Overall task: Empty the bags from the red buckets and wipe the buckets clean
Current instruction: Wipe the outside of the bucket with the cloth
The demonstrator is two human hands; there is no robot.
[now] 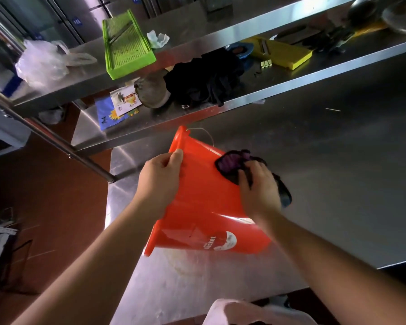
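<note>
A red plastic bucket [202,202] lies tipped on its side over the steel table [326,184], its rim towards the left and a white label near its base. My left hand [158,181] grips the rim, thumb over the edge. My right hand [259,187] holds a dark purple cloth [230,164] pressed against the bucket's outer wall. A thin wire handle shows at the top of the rim. The inside of the bucket is hidden from view.
A pale plastic bag [239,311] sits at the table's near edge. The shelf above holds a green slicer tray [127,45], a clear bag [42,62], a yellow slicer [281,52], black cloth [204,78] and paper packets [117,106]. Red-brown floor lies to the left.
</note>
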